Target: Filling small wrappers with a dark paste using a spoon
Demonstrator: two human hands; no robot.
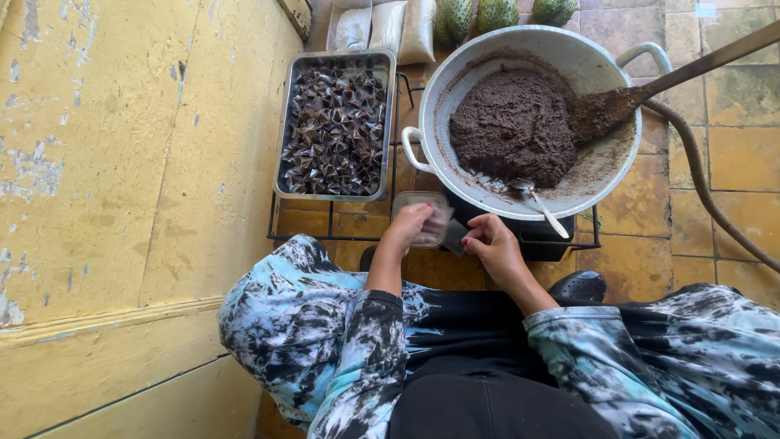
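Observation:
My left hand reaches into a small clear plastic container that sits on a black metal rack in front of me. My right hand is closed on a small clear plastic piece just right of that container. Above both hands stands a large white pan with a mound of dark brown paste. A metal spoon lies at the pan's near edge. A metal tray to the left is full of small dark folded packets.
A wooden paddle rests in the pan, its handle pointing up right. A hose curves across the tiled floor on the right. A yellow peeling wall fills the left. Plastic bags and green spiky fruits lie beyond the tray.

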